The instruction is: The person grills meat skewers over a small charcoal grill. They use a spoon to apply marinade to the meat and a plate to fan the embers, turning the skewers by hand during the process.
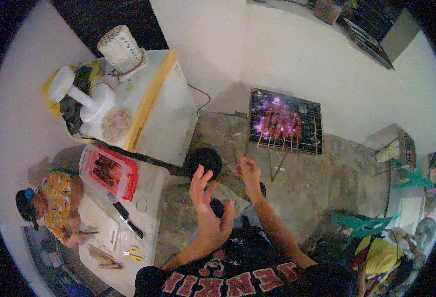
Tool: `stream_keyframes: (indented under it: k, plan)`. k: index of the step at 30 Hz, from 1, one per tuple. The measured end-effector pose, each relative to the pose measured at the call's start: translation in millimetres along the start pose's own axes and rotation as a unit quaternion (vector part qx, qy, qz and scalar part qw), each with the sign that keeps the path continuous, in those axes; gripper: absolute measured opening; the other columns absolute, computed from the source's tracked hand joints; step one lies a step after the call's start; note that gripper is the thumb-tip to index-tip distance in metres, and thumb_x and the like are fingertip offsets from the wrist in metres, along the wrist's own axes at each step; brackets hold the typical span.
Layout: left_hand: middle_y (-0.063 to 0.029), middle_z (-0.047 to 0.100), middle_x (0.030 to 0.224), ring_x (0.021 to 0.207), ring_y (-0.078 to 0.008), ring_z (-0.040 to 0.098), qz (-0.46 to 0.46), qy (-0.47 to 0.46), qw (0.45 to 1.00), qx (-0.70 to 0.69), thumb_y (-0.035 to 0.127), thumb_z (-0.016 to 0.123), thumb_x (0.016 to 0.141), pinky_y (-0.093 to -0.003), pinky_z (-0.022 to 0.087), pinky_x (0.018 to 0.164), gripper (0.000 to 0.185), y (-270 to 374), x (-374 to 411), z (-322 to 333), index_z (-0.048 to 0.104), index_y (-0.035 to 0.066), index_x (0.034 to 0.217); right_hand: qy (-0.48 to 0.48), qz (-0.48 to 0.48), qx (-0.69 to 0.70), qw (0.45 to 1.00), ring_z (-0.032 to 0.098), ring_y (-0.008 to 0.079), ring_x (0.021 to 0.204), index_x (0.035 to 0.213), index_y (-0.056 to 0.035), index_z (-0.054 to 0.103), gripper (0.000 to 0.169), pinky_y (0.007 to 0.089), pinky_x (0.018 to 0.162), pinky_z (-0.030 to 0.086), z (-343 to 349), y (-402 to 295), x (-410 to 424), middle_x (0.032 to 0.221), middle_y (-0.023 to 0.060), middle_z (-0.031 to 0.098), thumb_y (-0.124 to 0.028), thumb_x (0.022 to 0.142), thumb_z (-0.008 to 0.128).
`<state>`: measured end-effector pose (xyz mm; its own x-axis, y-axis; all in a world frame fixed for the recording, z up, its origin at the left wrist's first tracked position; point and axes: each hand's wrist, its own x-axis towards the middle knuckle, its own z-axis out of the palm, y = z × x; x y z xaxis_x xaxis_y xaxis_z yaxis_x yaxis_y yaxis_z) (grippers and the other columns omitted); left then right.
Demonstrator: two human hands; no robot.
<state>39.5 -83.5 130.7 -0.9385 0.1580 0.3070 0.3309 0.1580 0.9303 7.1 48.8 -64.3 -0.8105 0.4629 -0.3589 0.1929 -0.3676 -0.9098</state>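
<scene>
My left hand (206, 200) is raised in front of my body, palm up and fingers apart, with nothing in it. To its right, my right hand (250, 173) has its fingers curled; whether something small is between them is too blurred to tell. Beyond my right hand stands a charcoal grill (312, 137) on thin metal legs. Several meat skewers (281, 122) lie side by side on its wire grate, their bare stick ends towards me. Glowing coals (264, 126), purplish in the picture, show around the meat. A round black object (204, 161) is just past my left fingertips.
Left, a person (60, 200) works at a white table (149, 215) with a meat container (129, 174), knife (129, 219), cutting board (108, 232), scissors (132, 254) and sticks (104, 256). Behind is a white chest freezer (169, 107). A green plastic chair (366, 224) stands right.
</scene>
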Motion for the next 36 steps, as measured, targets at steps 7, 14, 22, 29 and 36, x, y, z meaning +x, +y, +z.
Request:
stream_keyframes:
  k: [7,14,22,29,36]
  plan:
    - [-0.0208,0.016,0.130,0.112,-0.0327,0.033,0.050,-0.041,0.993,0.102,-0.003,0.053,0.065,-0.0425,0.035,0.088,0.080,-12,-1,-23,0.004,0.003,0.129,0.169,0.047,-0.047,0.983,0.051,0.0140,0.041,0.070,-0.0031,0.050,0.022,0.0277,0.031,0.040,-51,54,82,0.055,0.0062,0.051,-0.019,0.073,0.064]
    - [-0.0225,0.015,0.131,0.112,-0.0346,0.033,0.079,-0.041,0.971,0.223,-0.003,0.054,0.066,-0.0448,0.034,0.088,0.084,-18,1,-25,0.000,0.005,0.130,0.204,0.100,-0.073,0.971,0.048,0.0158,0.036,0.063,-0.0028,0.048,0.024,0.0297,0.028,0.037,-41,59,124,0.047,0.0070,0.048,-0.017,0.072,0.065]
    - [-0.0220,0.014,0.132,0.113,-0.0340,0.033,-0.070,0.004,0.996,0.048,-0.003,0.054,0.067,-0.0439,0.035,0.087,0.085,-19,2,-6,-0.001,0.005,0.131,0.222,0.061,0.062,0.971,0.047,0.0155,0.037,0.074,0.0003,0.052,0.012,0.0294,0.029,0.037,-52,80,142,0.053,0.0070,0.050,-0.010,0.078,0.056]
    - [-0.0218,0.014,0.132,0.112,-0.0338,0.033,0.049,-0.010,0.995,0.091,-0.002,0.055,0.067,-0.0441,0.035,0.087,0.086,-23,1,-5,-0.002,0.006,0.131,0.173,0.003,-0.017,0.985,0.046,0.0136,0.039,0.074,-0.0008,0.051,0.016,0.0272,0.032,0.035,-43,73,131,0.054,0.0048,0.049,-0.013,0.084,0.049]
    - [-0.0228,0.014,0.132,0.112,-0.0341,0.033,0.071,-0.015,0.988,0.138,-0.003,0.055,0.068,-0.0443,0.036,0.086,0.087,-27,0,-8,-0.003,0.007,0.131,0.180,-0.021,0.059,0.982,0.048,0.0144,0.041,0.076,-0.0012,0.051,0.016,0.0262,0.034,0.037,-46,88,135,0.055,0.0056,0.051,-0.013,0.085,0.047]
